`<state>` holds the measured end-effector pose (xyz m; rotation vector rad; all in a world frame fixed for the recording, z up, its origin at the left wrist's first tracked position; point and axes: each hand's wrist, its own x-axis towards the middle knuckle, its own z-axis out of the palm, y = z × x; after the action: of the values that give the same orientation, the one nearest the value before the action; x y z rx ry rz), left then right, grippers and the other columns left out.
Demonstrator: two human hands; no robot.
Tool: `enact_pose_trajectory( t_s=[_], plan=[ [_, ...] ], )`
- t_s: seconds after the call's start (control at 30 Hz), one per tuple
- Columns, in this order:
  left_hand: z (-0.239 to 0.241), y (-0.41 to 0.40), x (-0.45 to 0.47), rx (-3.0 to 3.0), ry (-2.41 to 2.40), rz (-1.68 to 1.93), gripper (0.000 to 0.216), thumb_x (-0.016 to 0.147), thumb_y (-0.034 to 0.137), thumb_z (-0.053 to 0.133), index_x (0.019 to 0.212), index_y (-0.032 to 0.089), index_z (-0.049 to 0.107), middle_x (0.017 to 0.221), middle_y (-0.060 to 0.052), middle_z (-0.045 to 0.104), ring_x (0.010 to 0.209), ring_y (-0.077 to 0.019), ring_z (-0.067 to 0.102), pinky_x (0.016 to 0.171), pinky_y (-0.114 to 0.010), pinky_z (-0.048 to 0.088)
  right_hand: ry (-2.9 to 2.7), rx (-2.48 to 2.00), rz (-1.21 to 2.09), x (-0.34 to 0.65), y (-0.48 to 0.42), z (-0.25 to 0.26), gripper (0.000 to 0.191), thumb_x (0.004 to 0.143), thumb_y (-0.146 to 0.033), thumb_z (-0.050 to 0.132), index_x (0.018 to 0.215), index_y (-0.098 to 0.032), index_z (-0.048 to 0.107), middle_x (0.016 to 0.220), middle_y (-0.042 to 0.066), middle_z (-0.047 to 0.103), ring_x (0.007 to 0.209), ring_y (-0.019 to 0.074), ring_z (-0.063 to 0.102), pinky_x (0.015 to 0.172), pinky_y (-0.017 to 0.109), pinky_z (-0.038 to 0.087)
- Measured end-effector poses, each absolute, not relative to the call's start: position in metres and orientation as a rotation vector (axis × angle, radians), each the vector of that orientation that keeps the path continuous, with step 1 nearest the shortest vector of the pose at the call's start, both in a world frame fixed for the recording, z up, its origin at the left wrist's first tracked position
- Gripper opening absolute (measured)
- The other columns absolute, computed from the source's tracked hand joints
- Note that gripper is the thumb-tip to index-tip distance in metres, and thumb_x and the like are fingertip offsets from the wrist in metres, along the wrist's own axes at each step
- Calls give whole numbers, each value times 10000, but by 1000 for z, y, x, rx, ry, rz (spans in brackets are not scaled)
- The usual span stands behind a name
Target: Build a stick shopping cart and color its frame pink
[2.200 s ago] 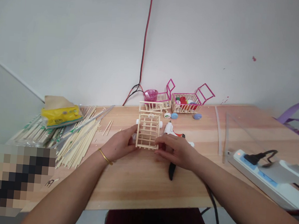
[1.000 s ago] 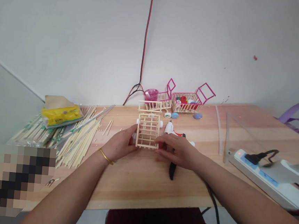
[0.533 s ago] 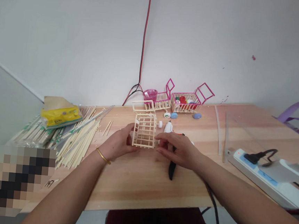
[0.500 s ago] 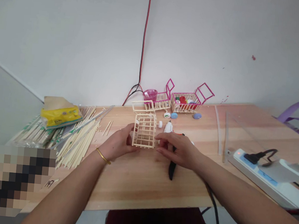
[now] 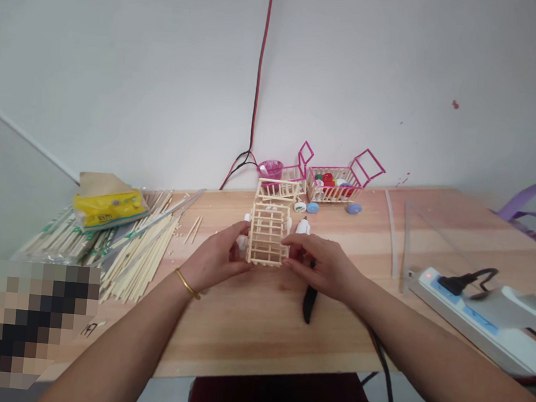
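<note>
A miniature shopping cart (image 5: 269, 233) made of pale wooden sticks is held just above the table in front of me, its open lattice facing me and its handle frame at the far end. White cap-like wheels show at its sides. My left hand (image 5: 219, 253) grips the left side near a wheel, thumb at the lower corner. On the right side, the fingertips of my right hand (image 5: 323, 265) close on the near corner. Partly behind my right hand lies a glue gun (image 5: 302, 226) with a white body and black handle.
Two stick carts with magenta trim stand by the wall; the right cart (image 5: 335, 185) holds colourful caps. Loose sticks (image 5: 143, 262), bagged sticks and a yellow packet (image 5: 110, 208) lie left. A power strip (image 5: 477, 326) and clear strips are on the right.
The cart has shifted a little right and turned to face me more squarely, with wheels now visible on both sides. My right fingers have come onto its right corner.
</note>
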<state>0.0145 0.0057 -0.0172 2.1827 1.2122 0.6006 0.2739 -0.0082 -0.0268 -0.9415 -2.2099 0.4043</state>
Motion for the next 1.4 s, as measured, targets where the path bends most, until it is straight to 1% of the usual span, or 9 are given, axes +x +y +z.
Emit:
enact_pose_trajectory(
  t_s=[0.1, 0.17, 0.4, 0.53, 0.77, 0.9, 1.17, 1.27, 1.4],
  plan=[
    [-20, 6, 15, 2180, 1268, 490, 654, 742, 236, 708, 1334, 197, 432, 781, 23, 614, 641, -149, 562, 594, -255, 416, -2180, -982, 477, 274, -7, -29, 280, 899, -305, 609, 1155, -196, 581, 785, 11, 678, 639, 127, 615, 603, 244, 477],
    [-21, 6, 16, 2176, 1272, 463, 663, 745, 232, 704, 1346, 194, 427, 722, 38, 589, 623, -153, 554, 576, -252, 401, -2193, -968, 487, 274, -7, -29, 294, 901, -308, 608, 1172, -200, 576, 804, 14, 680, 642, 126, 614, 604, 245, 478],
    [-21, 8, 15, 2181, 1252, 487, 668, 727, 191, 701, 1346, 202, 449, 810, 11, 615, 674, -155, 569, 634, -265, 439, -2277, -908, 453, 274, -8, -28, 271, 905, -305, 609, 1147, -186, 586, 806, 21, 673, 672, 136, 612, 632, 262, 482],
    [-22, 10, 15, 2186, 1256, 486, 643, 725, 208, 707, 1321, 200, 466, 841, 2, 617, 677, -153, 562, 629, -267, 439, -2282, -907, 468, 274, -8, -29, 218, 893, -312, 630, 1074, -193, 606, 790, 13, 673, 656, 130, 604, 624, 259, 471],
    [-21, 9, 16, 2191, 1237, 476, 601, 745, 201, 682, 1309, 210, 472, 828, 5, 626, 668, -149, 564, 628, -260, 433, -2281, -885, 519, 274, -9, -28, 194, 886, -313, 643, 1036, -195, 617, 778, 9, 675, 677, 131, 616, 630, 251, 481],
    [-19, 9, 15, 2203, 1213, 489, 573, 766, 179, 644, 1311, 218, 471, 876, -2, 630, 667, -136, 557, 624, -248, 427, -2307, -849, 513, 274, -9, -30, 184, 891, -305, 638, 1035, -193, 610, 791, 11, 678, 706, 137, 625, 645, 255, 487],
    [-23, 11, 13, 2215, 1201, 495, 722, 755, 168, 646, 1421, 233, 373, 1001, -36, 620, 695, -135, 553, 641, -257, 447, -2305, -823, 484, 272, -10, -28, 184, 899, -310, 624, 1045, -200, 604, 793, 14, 684, 720, 146, 638, 641, 262, 492],
    [-23, 10, 13, 2228, 1201, 511, 718, 749, 165, 644, 1415, 236, 386, 1000, -37, 619, 699, -138, 555, 645, -260, 450, -2295, -818, 480, 272, -10, -29, 212, 896, -309, 626, 1077, -203, 599, 803, 15, 689, 719, 146, 641, 641, 265, 497],
    [-20, 9, 14, 2161, 1232, 493, 689, 741, 165, 643, 1383, 216, 399, 837, 1, 631, 661, -148, 566, 619, -256, 436, -2272, -810, 474, 273, -10, -30, 251, 894, -308, 631, 1120, -210, 584, 834, 21, 698, 726, 146, 646, 644, 266, 506]
  ],
)
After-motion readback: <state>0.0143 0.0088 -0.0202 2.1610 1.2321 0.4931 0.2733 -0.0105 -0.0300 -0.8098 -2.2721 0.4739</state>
